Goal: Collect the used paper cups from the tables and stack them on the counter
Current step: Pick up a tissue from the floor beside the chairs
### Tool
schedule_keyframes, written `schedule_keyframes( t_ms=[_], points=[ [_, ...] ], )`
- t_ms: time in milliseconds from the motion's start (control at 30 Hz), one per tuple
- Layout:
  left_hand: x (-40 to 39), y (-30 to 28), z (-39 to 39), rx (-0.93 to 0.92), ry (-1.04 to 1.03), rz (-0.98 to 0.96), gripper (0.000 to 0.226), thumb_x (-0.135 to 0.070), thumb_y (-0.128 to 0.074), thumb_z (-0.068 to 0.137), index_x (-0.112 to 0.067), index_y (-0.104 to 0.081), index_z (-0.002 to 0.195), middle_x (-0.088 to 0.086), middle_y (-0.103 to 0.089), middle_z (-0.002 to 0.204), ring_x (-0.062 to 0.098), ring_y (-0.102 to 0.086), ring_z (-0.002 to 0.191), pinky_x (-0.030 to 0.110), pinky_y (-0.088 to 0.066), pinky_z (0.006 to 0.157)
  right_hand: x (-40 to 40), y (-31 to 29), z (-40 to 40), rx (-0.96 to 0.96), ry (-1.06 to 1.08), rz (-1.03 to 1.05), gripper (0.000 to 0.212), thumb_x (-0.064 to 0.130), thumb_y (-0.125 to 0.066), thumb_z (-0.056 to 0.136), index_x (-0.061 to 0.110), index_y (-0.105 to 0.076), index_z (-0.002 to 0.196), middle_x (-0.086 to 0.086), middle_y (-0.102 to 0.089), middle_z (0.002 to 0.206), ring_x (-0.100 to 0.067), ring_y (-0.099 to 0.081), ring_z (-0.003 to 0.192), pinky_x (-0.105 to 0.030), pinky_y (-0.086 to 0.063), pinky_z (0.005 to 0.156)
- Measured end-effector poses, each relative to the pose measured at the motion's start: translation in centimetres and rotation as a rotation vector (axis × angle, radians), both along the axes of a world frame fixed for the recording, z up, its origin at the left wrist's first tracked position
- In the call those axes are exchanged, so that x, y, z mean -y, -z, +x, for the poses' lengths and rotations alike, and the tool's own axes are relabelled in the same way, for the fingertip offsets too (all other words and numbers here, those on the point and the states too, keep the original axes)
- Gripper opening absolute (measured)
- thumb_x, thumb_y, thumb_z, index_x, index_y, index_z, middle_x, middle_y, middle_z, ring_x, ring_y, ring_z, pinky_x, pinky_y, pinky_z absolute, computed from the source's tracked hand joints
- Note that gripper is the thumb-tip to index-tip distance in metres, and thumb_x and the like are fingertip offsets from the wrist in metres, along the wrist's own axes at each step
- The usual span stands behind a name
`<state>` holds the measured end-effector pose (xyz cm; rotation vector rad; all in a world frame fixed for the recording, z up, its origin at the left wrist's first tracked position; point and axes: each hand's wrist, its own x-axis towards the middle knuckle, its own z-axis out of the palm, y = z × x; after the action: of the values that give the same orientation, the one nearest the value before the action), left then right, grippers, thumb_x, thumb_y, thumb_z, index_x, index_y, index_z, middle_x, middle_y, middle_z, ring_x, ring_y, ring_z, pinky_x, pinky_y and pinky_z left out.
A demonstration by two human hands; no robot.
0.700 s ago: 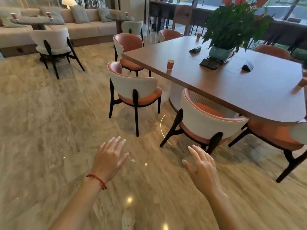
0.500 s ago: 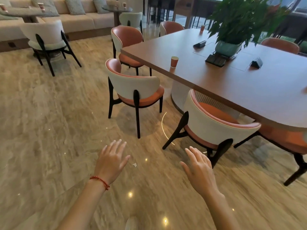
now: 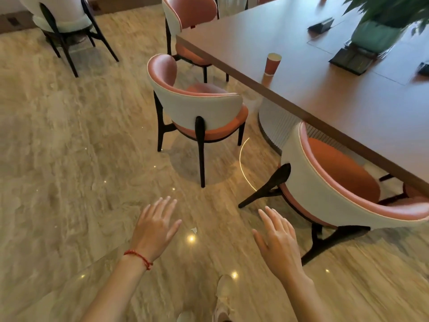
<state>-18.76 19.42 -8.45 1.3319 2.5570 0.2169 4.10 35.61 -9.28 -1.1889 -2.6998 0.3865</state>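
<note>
Orange paper cup (image 3: 272,64) upright near table (image 3: 348,101) edge, far right of my left hand (image 3: 156,228) and right hand (image 3: 277,242); both spread flat, holding nothing.

A smooth, faintly glossy brown wooden table (image 3: 348,94) is seen. On it, an orange paper cup (image 3: 272,64) looks matt. Beside the table, the beige veined stone floor (image 3: 69,159) is polished, and light spots are reflected.

Head camera looks steeply down over floor (image 3: 69,159)
</note>
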Motion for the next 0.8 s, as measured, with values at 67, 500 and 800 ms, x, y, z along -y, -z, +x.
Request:
schedule_keyframes(
  t_ms=[67,500,800],
  points=[
    [-1.7,1.8,-0.8,-0.005,-0.032,-0.004,0.081,-0.055,-0.005,0.094,-0.001,-0.061,0.118,0.019,-0.065,0.118,0.036,-0.062,0.109,0.05,-0.049,0.088,-2.2,1.5,-1.4,0.006,-0.043,0.019,0.052,0.028,-0.074,0.079,0.01,-0.059,0.125,-0.012,-0.059,0.13,-0.032,-0.053,0.123,-0.051,-0.042,0.1],
    [-8.5,24.2,-5.8,0.155,-0.154,0.108,0.077,-0.059,-0.025,0.087,0.001,-0.055,0.125,0.02,-0.057,0.128,0.034,-0.053,0.119,0.045,-0.04,0.099,-9.0,22.3,-8.4,0.027,-0.077,-0.148,0.054,0.017,-0.071,0.083,0.006,-0.052,0.132,-0.016,-0.051,0.137,-0.033,-0.046,0.129,-0.049,-0.033,0.105],
    [-9.5,49.7,-7.1,0.288,-0.286,0.109,0.047,-0.027,-0.056,0.091,-0.003,-0.049,0.131,0.017,-0.051,0.135,0.032,-0.045,0.126,0.041,-0.036,0.103,-11.2,45.6,-11.6,0.114,-0.157,-0.183,0.049,0.029,-0.056,0.093,0.01,-0.045,0.137,-0.013,-0.045,0.143,-0.03,-0.039,0.135,-0.05,-0.03,0.111]
  ],
)
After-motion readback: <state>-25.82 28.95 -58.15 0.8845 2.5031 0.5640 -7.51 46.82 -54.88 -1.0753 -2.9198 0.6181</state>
